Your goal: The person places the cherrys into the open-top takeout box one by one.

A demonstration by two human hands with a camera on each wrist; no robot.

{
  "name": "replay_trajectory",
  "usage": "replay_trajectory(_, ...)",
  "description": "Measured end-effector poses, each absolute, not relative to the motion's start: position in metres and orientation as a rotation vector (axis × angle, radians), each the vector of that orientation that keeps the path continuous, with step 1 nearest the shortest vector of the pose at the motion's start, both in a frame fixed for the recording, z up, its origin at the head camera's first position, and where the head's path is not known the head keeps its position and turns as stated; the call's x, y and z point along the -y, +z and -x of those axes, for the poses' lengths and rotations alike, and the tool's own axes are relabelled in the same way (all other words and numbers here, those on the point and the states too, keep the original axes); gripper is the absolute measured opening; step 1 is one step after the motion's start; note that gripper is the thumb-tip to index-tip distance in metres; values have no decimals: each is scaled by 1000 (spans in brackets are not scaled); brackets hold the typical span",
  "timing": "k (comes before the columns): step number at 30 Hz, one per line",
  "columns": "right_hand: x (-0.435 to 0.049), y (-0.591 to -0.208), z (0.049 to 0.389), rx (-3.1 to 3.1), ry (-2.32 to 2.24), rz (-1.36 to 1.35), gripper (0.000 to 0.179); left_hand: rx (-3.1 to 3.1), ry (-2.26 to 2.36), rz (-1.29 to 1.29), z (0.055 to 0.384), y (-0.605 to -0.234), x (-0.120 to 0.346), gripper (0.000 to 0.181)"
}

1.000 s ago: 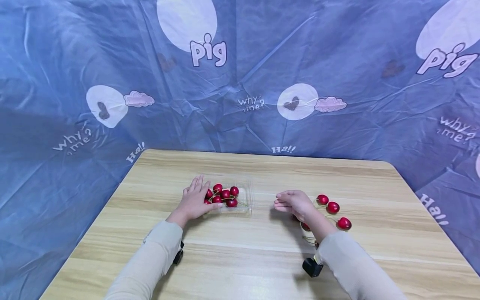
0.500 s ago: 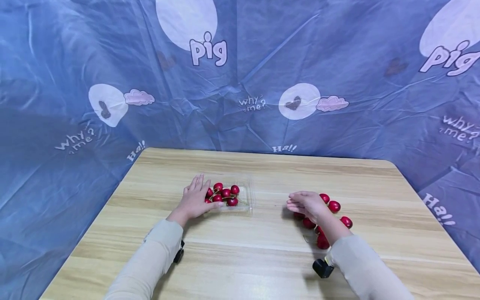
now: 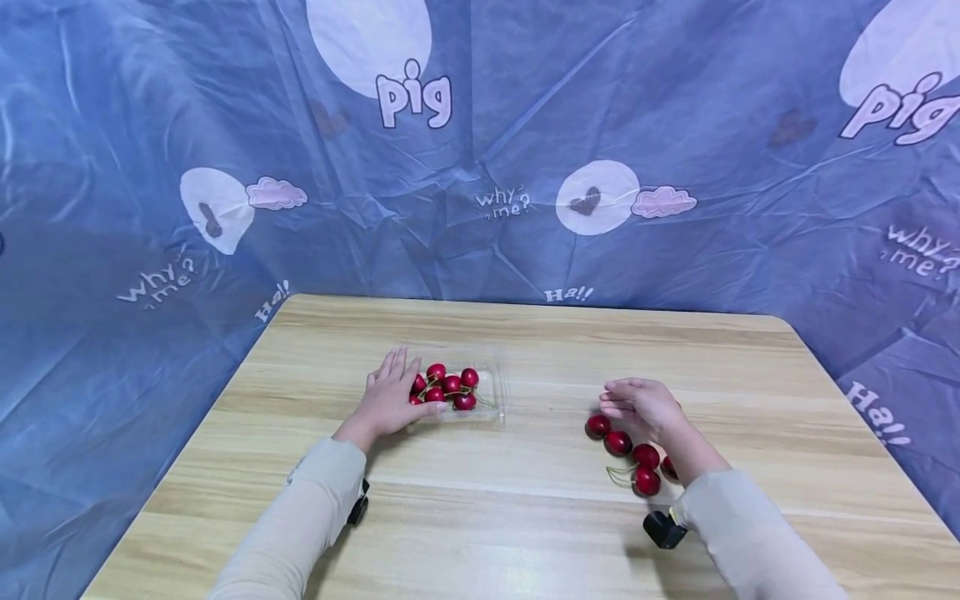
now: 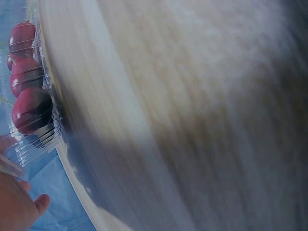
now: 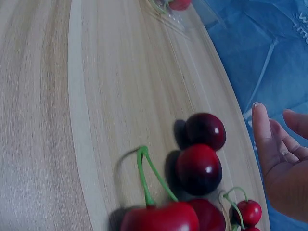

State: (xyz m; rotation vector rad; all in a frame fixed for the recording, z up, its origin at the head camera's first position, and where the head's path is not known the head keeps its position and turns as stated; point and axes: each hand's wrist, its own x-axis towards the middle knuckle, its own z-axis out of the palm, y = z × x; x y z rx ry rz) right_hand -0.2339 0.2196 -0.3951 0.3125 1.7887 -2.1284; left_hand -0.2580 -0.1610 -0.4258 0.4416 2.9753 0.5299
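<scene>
My left hand [image 3: 384,403] rests with spread fingers over the left end of a clear plastic box [image 3: 502,390]. Inside the box lie several red cherries [image 3: 452,384] with green stems; those at its left end are partly covered by the hand. In the left wrist view, the ribbed wall of the box shows beside the thumb and fingertips. On the right, my right hand [image 3: 647,405] hovers with loosely bent fingers and holds nothing. Loose cherries [image 3: 618,442] lie below it on the table, some hidden under the hand and forearm. Its relaxed fingers [image 5: 261,137] appear beside them in the right wrist view.
The wooden table [image 3: 480,508] is light, with rounded far corners. A blue printed cloth [image 3: 480,250] hangs behind it. Each wrist carries a small black camera, the right one [image 3: 664,529] close to the loose cherries.
My right hand has moved right, away from the box and over the loose cherries, uncovering those at their left side. The left hand has stayed on the box.
</scene>
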Motion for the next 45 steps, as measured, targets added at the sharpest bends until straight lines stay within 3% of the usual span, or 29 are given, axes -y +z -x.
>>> replay_trajectory(7,-234,-395,230,-1872,-2076,-307,45,-2978,521,-437,257,-426,161,95)
replay_trajectory(19,-250,-404,225,-1977,-2008,-334,35,-2976,523,-433,253,-426,160,92)
replay_trajectory(45,-239,-422,230,-2067,-1779,-436,36,-2983,507,-425,246,-427,156,96)
